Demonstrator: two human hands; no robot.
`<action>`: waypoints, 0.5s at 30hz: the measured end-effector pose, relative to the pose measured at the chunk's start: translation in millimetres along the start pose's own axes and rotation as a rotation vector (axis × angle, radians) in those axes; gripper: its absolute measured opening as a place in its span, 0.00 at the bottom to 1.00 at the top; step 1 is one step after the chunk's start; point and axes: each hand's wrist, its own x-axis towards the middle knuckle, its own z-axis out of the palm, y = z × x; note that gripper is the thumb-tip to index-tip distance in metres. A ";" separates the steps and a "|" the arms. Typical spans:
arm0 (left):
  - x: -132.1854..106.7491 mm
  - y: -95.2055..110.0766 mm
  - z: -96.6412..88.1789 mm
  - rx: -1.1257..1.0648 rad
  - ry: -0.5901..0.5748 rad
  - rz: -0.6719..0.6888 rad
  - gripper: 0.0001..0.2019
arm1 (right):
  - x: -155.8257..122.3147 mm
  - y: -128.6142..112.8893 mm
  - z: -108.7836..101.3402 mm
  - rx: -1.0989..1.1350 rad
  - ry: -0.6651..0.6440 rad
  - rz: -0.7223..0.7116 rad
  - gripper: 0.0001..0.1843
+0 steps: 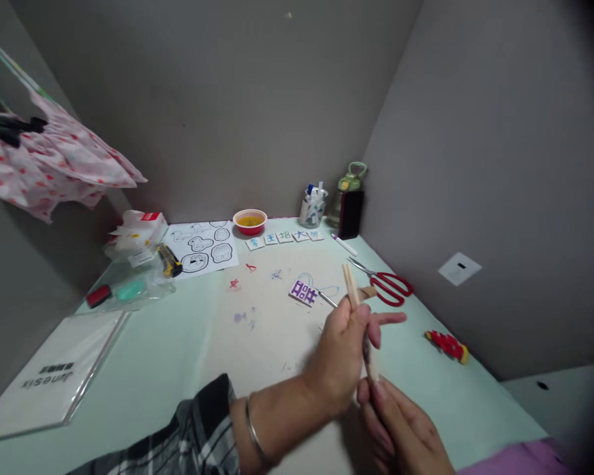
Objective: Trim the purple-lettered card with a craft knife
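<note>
My left hand (336, 359), with a plaid sleeve and a silver bangle, is closed round a pair of wooden chopsticks (350, 285) held upright above the table. Some of its fingers stick out to the right. Lower down, my right hand (403, 422) grips the same chopsticks near their bottom end. Beyond the left hand, a thin silver rod with a dark tip (327, 299) points at a small white tile with purple marks (303, 293). A flat brown piece (367, 292) shows behind the chopsticks; whether the hand touches it I cannot tell.
Red-handled scissors (392, 289) and a red-and-yellow object (447, 346) lie right. Behind are several lettered tiles (286, 237), a red bowl (250, 229), a pen cup (311, 210) and a bottle (352, 179). A drawing sheet (202, 245) and plastic-wrapped pad (49, 376) lie left.
</note>
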 end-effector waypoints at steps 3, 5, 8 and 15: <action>-11.4 -3.5 8.2 0.050 -0.099 -0.117 0.14 | 7.2 -18.2 -10.3 -0.107 -0.023 -0.120 0.31; -10.0 5.1 2.5 0.084 -0.140 -0.103 0.16 | 12.8 -33.8 -32.6 -0.413 -0.104 -0.271 0.29; -4.1 18.5 -17.7 0.132 -0.198 -0.060 0.16 | 23.1 -54.6 -73.5 -0.760 -0.008 -0.502 0.21; -26.2 14.3 -41.2 0.213 -0.575 -0.630 0.11 | 53.0 -82.3 -52.3 -0.423 0.039 -0.571 0.24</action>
